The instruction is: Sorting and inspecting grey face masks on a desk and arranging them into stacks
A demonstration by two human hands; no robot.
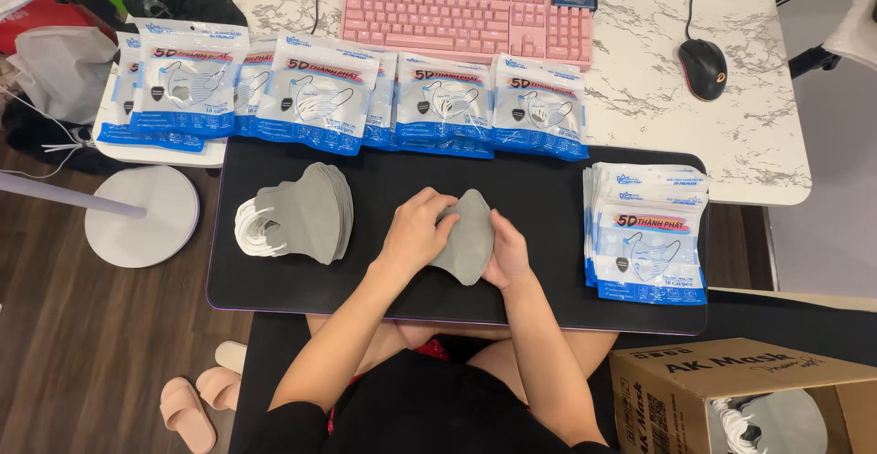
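Hands: left hand [416,232] and right hand [505,251] both clasp mask [466,235], centre frame.
Axis: upright, between palms.
Pile [306,212]: left.

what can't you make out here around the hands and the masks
- Head view: how many grey masks the left hand and right hand grip; the hands cover the edges.
- Count in the mask stack: layers too thin to tell.
- Carton: cut off by the bottom edge, inside mostly hidden by its flap.
- Pouch pile: only the top pouch shows.
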